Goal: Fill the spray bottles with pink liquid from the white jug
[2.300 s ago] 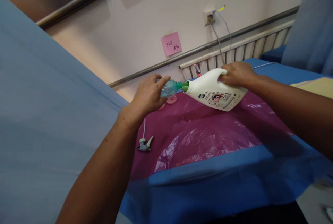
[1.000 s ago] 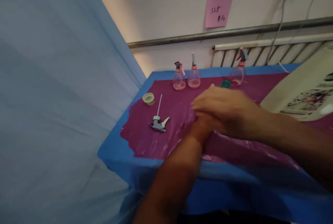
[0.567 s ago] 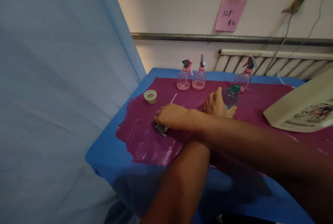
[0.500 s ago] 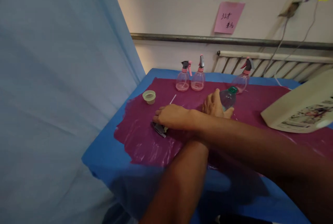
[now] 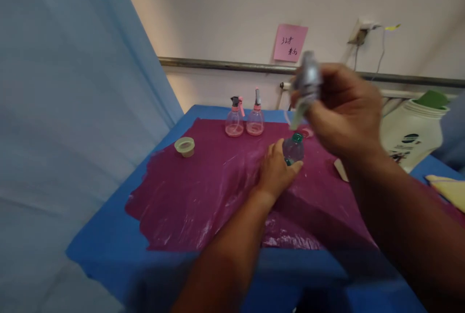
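Bottle [image 5: 294,150]: long axis near vertical, neck [image 5: 297,137] upward.

The curtain [image 5: 72,133] fills the left of the frame, beside the desk [image 5: 109,228]. On the desk's sheet [image 5: 207,192], the cap [image 5: 185,146] lies left of centre, two sprayers [image 5: 234,124] mid-frame behind it and to its right, the bottle [image 5: 295,149] right of centre, within the left hand [image 5: 275,168]. The right hand [image 5: 348,109] holds the nozzle [image 5: 308,80] above the bottle. Farther right: the jug [image 5: 417,129], then the cloth [image 5: 448,189] at the edge.
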Demonstrator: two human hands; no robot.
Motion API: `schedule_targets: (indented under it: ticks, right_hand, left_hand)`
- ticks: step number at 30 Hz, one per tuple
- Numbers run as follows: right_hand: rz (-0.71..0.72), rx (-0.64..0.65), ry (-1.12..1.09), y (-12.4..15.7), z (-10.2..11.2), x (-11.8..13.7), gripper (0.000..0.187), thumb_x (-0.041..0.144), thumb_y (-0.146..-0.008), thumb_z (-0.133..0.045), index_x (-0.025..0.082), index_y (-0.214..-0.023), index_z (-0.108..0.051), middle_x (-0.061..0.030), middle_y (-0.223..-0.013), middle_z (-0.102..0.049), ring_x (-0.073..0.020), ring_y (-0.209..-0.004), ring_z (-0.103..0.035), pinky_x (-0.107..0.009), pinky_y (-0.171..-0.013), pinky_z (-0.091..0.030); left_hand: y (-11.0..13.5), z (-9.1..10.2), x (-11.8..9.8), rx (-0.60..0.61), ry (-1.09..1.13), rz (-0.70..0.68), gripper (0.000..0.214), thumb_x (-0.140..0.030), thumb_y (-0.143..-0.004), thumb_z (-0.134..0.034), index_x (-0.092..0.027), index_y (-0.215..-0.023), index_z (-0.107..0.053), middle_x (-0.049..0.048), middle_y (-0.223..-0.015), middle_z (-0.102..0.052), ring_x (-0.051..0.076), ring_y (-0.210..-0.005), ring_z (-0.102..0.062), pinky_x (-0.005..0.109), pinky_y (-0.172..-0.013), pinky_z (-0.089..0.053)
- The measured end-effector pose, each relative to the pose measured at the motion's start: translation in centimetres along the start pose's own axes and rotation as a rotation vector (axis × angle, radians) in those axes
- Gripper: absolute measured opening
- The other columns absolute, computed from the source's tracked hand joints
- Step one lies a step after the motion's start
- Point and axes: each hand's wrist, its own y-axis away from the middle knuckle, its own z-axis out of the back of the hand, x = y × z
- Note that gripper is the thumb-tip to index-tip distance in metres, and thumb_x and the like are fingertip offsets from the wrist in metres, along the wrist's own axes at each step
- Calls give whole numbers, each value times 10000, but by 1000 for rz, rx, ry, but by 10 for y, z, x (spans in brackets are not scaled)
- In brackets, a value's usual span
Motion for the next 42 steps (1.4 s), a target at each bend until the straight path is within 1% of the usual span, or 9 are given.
schedule_targets:
  ticks: [2,4,10,16,23,27,31,35,42]
  right_hand:
    - [-52,-194,-3,0,26,1,255,345,-957,-893,242,-1178,-819,-16,-1051,-798,-174,-884,-747,-375,-847,-672]
    - [-128,-305,-13,6,44,0,255,375,-932,-930,247,-1132,-837,-20,-993,-782,-173,-814,-734,-382,-797,-677]
    - [-263,-386,-5,35,61,-15,247,423,-921,-935,303,-1113,-836,-22,-1052,-798,-209,-878,-762,-448,-854,-722]
    - [-396,-348,-84,50,63,-31,295,507,-941,-911,276,-1098,-814,-23,-1118,-803,-218,-1011,-810,-432,-940,-729]
    - [-374,-366,-21,59,65,-34,307,520,-936,-906,281,-1096,-799,-8,-1055,-800,-204,-963,-797,-401,-899,-720]
    - [-478,-244,12,68,63,-47,312,477,-863,-954,273,-1046,-806,-1,-945,-799,-187,-842,-754,-355,-776,-683]
    - [-617,-95,-16,81,64,-60,318,483,-834,-965,254,-995,-813,-6,-881,-788,-188,-813,-728,-357,-769,-655]
    - [-713,-76,-90,92,68,-66,387,589,-832,-955,256,-972,-819,-17,-876,-799,-219,-829,-744,-381,-793,-653]
    - [-788,-25,-198,102,73,-73,454,698,-857,-919,268,-983,-844,-65,-1042,-866,-289,-1024,-814,-450,-989,-668]
  left_hand:
    - [-1,0,-1,40,4,-16,878,-367,-875,-938,-210,-1636,-529,181,-1588,-656,372,-1529,-612,530,-1306,-478]
    - [0,0,-1,65,2,-24,878,-365,-880,-930,-206,-1640,-522,184,-1596,-644,376,-1540,-600,539,-1313,-468]
    - [3,0,-1,98,-23,-62,851,-346,-891,-905,-245,-1640,-516,147,-1601,-633,352,-1524,-607,508,-1304,-475]
    - [0,2,-1,128,-38,-33,867,-383,-884,-916,-233,-1638,-517,161,-1626,-626,380,-1547,-587,561,-1312,-459]
    - [0,4,-1,128,-24,-52,865,-394,-888,-940,-223,-1629,-527,178,-1609,-635,396,-1530,-600,578,-1295,-474]
    - [1,4,-6,105,-5,-96,874,-382,-873,-950,-252,-1628,-529,162,-1625,-623,391,-1543,-591,579,-1315,-462]
    - [4,5,-16,83,53,-91,860,-284,-856,-916,-295,-1632,-545,126,-1620,-629,361,-1533,-602,549,-1309,-484]
    - [7,6,-21,144,177,-69,847,-337,-864,-915,-304,-1634,-566,118,-1578,-651,357,-1482,-636,550,-1265,-526]
    - [8,5,-14,220,316,-46,912,-352,-865,-912,-285,-1693,-536,156,-1670,-602,378,-1567,-579,593,-1341,-441]
